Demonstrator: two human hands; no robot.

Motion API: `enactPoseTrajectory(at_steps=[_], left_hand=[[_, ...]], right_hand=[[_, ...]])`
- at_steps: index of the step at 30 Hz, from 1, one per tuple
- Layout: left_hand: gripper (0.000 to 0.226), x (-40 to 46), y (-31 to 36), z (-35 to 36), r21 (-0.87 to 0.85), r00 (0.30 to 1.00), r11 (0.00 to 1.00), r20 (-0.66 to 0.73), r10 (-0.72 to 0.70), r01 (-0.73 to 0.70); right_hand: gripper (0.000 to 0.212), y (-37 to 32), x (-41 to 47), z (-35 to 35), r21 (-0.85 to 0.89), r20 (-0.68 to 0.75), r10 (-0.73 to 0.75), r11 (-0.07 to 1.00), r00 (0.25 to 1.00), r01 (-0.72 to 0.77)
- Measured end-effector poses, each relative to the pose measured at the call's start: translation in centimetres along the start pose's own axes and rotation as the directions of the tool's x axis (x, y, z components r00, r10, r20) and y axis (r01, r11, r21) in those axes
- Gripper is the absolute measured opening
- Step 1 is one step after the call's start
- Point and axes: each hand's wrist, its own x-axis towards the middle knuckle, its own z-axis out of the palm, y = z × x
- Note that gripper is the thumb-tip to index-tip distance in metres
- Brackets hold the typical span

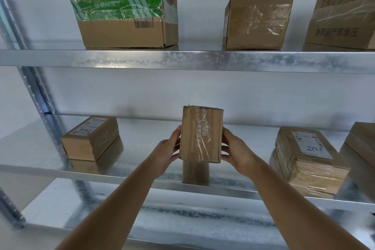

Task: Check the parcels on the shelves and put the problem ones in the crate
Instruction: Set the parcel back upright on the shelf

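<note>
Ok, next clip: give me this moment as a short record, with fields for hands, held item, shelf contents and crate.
held item: small taped parcel, upright on the middle shelf
left hand: grips its left side
right hand: grips its right side
middle shelf, others: labelled parcel at left, labelled parcel at right
upper shelf: box with green tape, plain box, printed box
crate: not in view

The small parcel [200, 134] in my grip carries white Chinese print on its tape, too blurred to read. The right parcel's label [312, 144] has handwritten "7766", upside down.
</note>
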Motion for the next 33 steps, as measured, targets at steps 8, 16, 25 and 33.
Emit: enactPoseTrajectory(at_steps=[8, 16, 25, 33], left_hand=[[0.06, 0.1, -0.5, -0.4, -0.032, 1.0, 0.999, 0.016, 0.008, -0.007], [0.056, 0.3, -1.0, -0.6, -0.068, 1.0, 0.998, 0.026, 0.017, -0.015], [0.07, 1.5, -3.2, -0.7, -0.211, 1.0, 0.977, 0.01, -0.007, 0.009], [0.06, 2.5, -4.1, -0.3, -0.191, 1.0, 0.982, 0.025, 0.007, -0.002]], right_hand=[[0.038, 0.2, -0.2, 0.2, -0.012, -0.005, -0.001, 1.0, 1.0, 0.001], [0.038, 0.7, -0.4, 0.1, 0.01, -0.025, 0.001, 1.0, 1.0, -0.001], [0.058, 2.3, 0.4, 0.4, 0.072, -0.052, 0.055, 0.996, 0.997, -0.051], [0.061, 3.4, 1.5, 0.5, 0.02, -0.059, 0.108, 0.994, 0.992, -0.107]])
